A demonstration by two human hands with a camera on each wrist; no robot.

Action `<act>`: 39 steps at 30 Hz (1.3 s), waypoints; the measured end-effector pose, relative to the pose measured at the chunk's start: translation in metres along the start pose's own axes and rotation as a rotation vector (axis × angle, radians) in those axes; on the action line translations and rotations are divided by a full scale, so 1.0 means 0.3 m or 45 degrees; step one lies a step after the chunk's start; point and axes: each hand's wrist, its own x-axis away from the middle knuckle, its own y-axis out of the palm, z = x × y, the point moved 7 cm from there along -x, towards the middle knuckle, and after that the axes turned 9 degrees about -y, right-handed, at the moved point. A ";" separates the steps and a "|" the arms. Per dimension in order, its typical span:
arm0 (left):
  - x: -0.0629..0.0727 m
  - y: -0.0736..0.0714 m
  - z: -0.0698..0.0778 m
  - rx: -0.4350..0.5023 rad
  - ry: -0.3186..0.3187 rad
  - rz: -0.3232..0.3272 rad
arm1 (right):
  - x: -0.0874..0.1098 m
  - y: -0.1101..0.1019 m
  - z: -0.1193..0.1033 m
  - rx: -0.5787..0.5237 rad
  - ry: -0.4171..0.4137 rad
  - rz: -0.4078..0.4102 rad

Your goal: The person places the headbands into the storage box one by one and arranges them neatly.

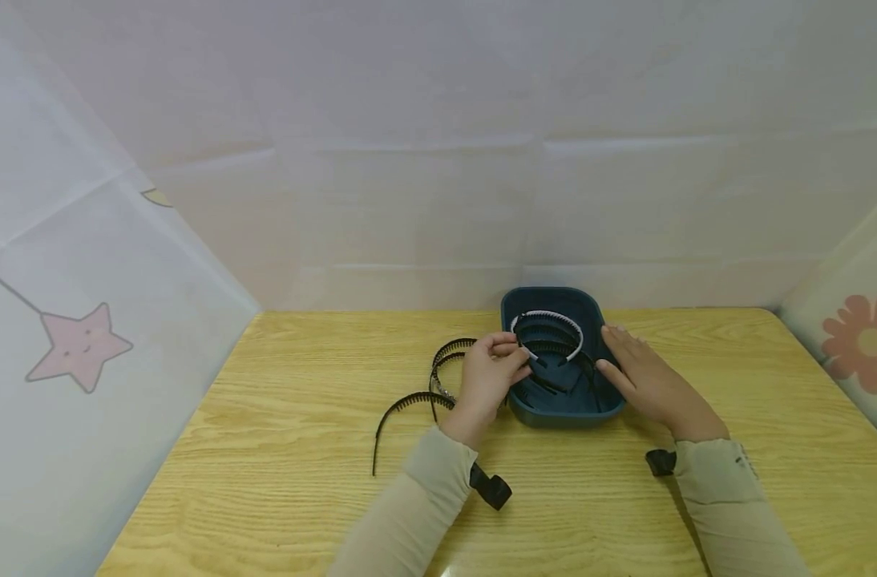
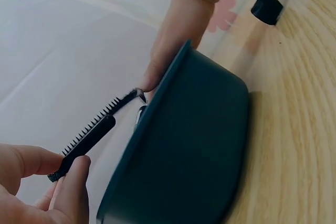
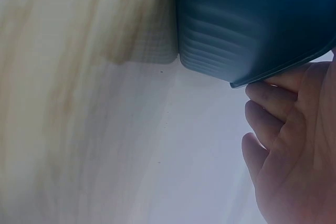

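Between thumb and fingers, my left hand (image 1: 487,383) pinches a black toothed headband (image 2: 86,142) over the left side of a dark teal plastic bin (image 1: 564,419). Inside the bin, a white headband (image 1: 570,322) and black ones overlap, so where each ends is hard to tell. Against the bin's right rim rests my right hand (image 1: 648,381), its fingers fairly straight. The right wrist view has those fingers touching the outside of the rim. Left of the bin, a black headband (image 1: 398,402) lies on the table, partly behind my left wrist.
More black headbands (image 1: 449,346) lie beside the bin's left wall, partly covered by my left hand. The wood-grain table (image 1: 280,449) ends at a pale cloth backdrop (image 1: 410,200). A black wrist camera mount (image 1: 492,490) hangs under my left sleeve, another (image 1: 660,462) by the right.
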 end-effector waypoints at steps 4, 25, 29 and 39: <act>-0.001 0.010 -0.013 -0.039 0.005 0.011 | -0.001 0.001 -0.001 0.002 -0.004 -0.002; 0.041 0.053 0.033 -0.930 0.394 0.080 | -0.001 -0.004 -0.004 -0.010 -0.011 -0.004; 0.055 0.059 0.045 -1.091 0.437 0.125 | 0.000 -0.003 -0.004 -0.012 -0.004 -0.002; 0.096 0.095 0.067 -1.520 0.513 0.156 | 0.001 -0.003 -0.005 -0.003 0.002 0.001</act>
